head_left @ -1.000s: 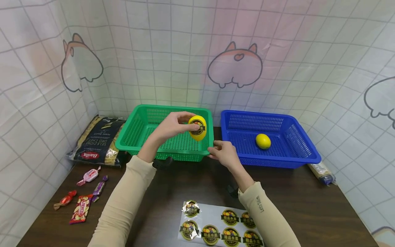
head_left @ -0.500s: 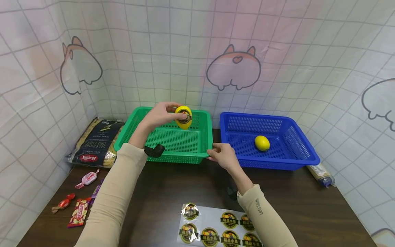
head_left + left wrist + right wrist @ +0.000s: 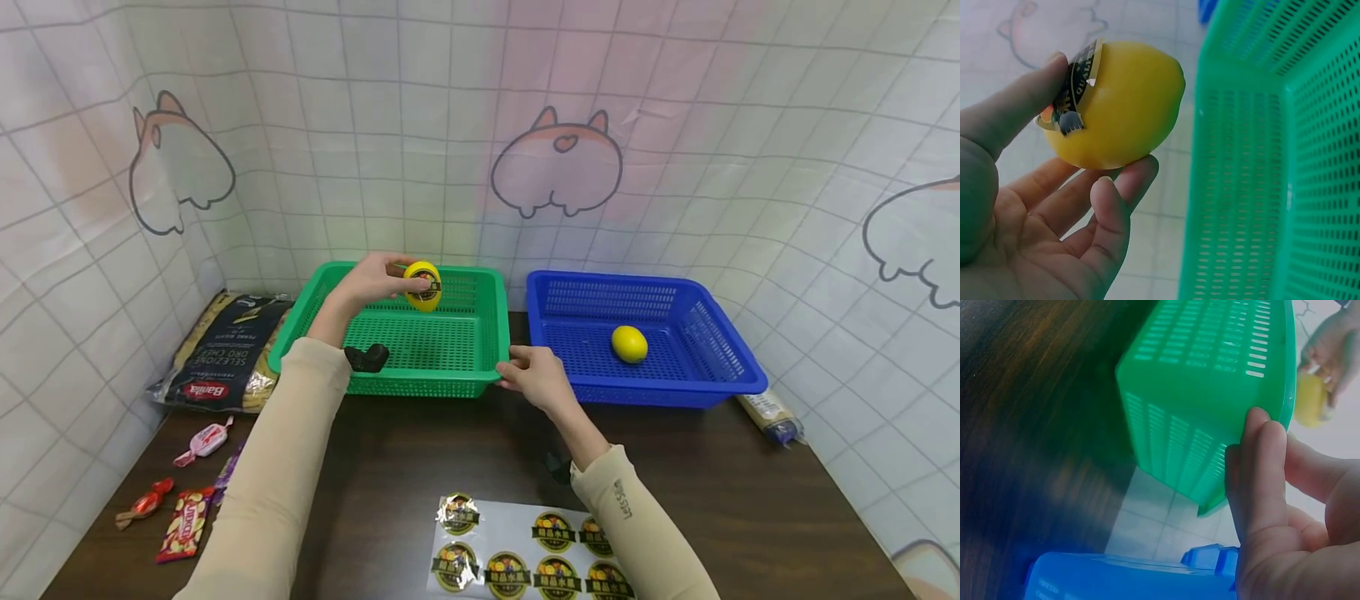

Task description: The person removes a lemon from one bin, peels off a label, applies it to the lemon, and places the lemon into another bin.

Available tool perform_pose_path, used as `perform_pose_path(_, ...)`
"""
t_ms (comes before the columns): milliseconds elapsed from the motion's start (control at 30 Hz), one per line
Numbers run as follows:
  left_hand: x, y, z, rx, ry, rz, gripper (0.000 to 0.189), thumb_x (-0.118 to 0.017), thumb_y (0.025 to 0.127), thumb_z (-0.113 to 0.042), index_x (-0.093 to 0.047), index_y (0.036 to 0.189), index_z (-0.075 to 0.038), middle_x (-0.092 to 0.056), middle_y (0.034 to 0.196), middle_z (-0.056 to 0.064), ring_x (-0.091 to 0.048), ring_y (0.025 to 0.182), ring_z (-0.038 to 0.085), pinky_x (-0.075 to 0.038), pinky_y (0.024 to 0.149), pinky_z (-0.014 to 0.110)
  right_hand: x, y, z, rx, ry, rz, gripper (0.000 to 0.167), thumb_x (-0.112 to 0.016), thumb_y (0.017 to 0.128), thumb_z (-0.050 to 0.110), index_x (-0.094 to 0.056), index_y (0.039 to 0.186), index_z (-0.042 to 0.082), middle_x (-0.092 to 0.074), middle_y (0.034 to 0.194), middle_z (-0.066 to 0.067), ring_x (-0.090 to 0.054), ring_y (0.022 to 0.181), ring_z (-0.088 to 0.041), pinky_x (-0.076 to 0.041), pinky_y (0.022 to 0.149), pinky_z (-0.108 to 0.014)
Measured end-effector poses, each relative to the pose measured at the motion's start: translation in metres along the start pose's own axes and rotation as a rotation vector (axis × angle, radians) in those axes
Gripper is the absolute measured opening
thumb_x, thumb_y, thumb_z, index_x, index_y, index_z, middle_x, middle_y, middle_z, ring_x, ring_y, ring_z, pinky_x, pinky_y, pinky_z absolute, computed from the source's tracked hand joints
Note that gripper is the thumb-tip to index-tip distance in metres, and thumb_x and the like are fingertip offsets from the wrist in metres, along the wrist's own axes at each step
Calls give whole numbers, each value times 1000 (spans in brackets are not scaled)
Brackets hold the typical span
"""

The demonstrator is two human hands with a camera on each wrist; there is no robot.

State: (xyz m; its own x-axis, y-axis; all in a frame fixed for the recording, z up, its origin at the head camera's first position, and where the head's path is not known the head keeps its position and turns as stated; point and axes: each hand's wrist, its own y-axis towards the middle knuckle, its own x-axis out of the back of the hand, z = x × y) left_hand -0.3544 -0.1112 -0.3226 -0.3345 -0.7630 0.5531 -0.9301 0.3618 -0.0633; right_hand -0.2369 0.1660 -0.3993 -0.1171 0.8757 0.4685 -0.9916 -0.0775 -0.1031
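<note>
My left hand holds a yellow lemon above the green basket, thumb on one side and fingers on the other. A black and gold round sticker sits on the lemon under the thumb, its edge lifting off the skin in the left wrist view. At the basket's front right corner, my right hand pinches the rim between thumb and fingers. A second lemon, with no sticker showing, lies in the blue basket to the right.
A sheet of round stickers lies at the front of the dark table. Several wrapped candies and a pasta bag are at left. Behind the blue basket's right end lies a clear packet. A grid-patterned curtain surrounds the table.
My left hand has carried the lemon leftward and slightly back over the green basket. My right hand stays at the basket's corner. The head view has shifted a little.
</note>
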Motion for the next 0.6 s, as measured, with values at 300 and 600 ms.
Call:
perform_pose_path(300,-2,15,23,58,-13,44,70,-66,95,-36,-37,153,-7,-50,149,20,-55,123,32,-48,102,48,0,-1,1,-12,24,0,55,-64,97,17,-46,147,2,-69,124,-20,-75,94,-20,-61,78,-24)
perform_pose_path(600,-3,26,41,182,0,51,70,-64,97,-37,-36,153,-7,-59,124,13,-47,66,9,-44,68,23,-1,1,-3,-20,37,-17,54,-65,96,16,-48,146,2,-70,123,-19,-75,90,-16,-61,76,-24)
